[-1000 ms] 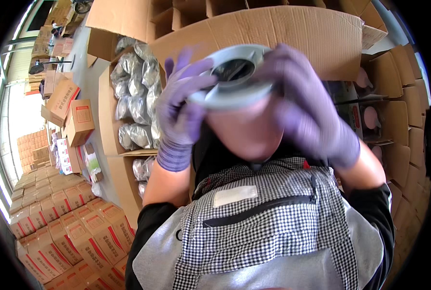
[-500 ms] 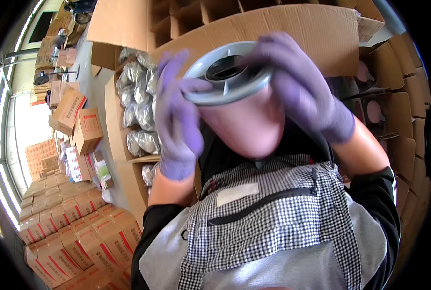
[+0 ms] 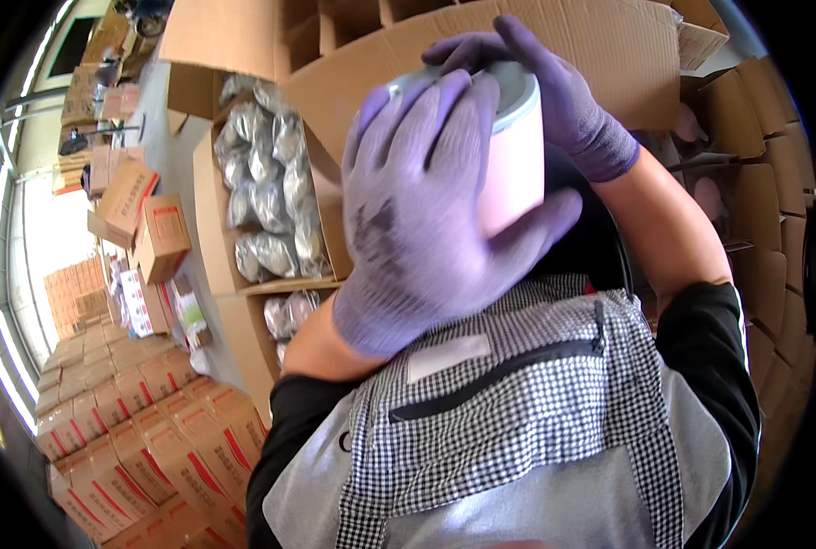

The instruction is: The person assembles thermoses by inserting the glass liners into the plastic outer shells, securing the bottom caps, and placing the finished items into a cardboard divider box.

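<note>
A pink tapered vessel [image 3: 516, 169] with a blue-grey round rim [image 3: 520, 102] is upright in front of my apron. My left hand [image 3: 421, 206], in a purple-grey knit glove with a dark smudge on its back, lies across the vessel's near left side. Its fingers reach over the rim, and the thumb sticks out to the right. On the far right side my right hand [image 3: 563, 101], gloved alike, curls its fingers over the top. Both hands hide most of the vessel, its top centre included.
A divided cardboard carton [image 3: 481, 41] stands beyond my hands. To the left, an open box [image 3: 211, 192] holds several plastic-wrapped items [image 3: 266, 174]. Open cartons [image 3: 746, 206] with pink parts stand at right. Stacked sealed cartons [image 3: 151, 448] fill the lower left.
My left hand has swung right, across the front of the vessel, and now covers much of it. The vessel has turned more upright. My right hand has shifted up along the rim.
</note>
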{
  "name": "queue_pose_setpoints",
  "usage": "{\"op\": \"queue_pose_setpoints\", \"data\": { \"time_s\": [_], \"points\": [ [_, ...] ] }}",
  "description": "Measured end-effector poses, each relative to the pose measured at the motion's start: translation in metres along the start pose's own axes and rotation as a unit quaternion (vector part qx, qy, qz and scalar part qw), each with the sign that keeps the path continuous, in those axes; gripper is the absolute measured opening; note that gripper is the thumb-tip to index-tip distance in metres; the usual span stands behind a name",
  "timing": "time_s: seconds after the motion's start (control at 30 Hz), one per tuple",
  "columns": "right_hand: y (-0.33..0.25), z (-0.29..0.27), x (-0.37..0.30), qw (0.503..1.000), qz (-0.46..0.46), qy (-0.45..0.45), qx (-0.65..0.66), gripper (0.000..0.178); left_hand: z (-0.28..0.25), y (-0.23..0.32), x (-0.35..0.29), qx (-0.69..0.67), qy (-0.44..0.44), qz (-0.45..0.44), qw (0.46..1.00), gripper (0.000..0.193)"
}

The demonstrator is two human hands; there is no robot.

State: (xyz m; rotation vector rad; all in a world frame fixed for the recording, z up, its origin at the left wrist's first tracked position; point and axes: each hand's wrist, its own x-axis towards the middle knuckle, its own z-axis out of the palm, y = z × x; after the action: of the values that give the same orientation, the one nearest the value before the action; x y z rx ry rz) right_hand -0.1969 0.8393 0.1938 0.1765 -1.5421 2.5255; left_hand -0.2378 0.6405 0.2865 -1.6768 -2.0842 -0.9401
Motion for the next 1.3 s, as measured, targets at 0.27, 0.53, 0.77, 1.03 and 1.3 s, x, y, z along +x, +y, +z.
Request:
{"op": "queue_pose_setpoints", "data": {
  "time_s": [0.27, 0.53, 0.77, 1.03, 1.3],
  "points": [
    [-0.047, 0.049, -0.041, 0.847, -0.199, -0.032, -0.491, 0.058, -0.016, -0.063, -0.041, -0.243, 0.025, -0.157, 0.957, 0.059],
    [-0.043, 0.07, -0.05, 0.831, -0.233, -0.04, -0.504, 0.046, 0.009, -0.08, -0.071, -0.478, 0.062, -0.139, 0.865, 0.054],
    [0.002, 0.006, -0.015, 0.945, -0.156, 0.044, -0.283, 0.026, -0.012, 0.0, -0.014, -0.031, -0.058, 0.018, 0.998, 0.071],
    [-0.044, 0.071, -0.047, 0.826, -0.219, -0.028, -0.519, 0.026, -0.01, -0.089, -0.061, -0.243, 0.051, -0.108, 0.963, 0.054],
    [0.012, 0.032, -0.017, 0.986, -0.088, 0.097, -0.1, 0.042, -0.002, -0.059, -0.029, -0.124, 0.014, -0.007, 0.992, 0.047]
  ]
}}
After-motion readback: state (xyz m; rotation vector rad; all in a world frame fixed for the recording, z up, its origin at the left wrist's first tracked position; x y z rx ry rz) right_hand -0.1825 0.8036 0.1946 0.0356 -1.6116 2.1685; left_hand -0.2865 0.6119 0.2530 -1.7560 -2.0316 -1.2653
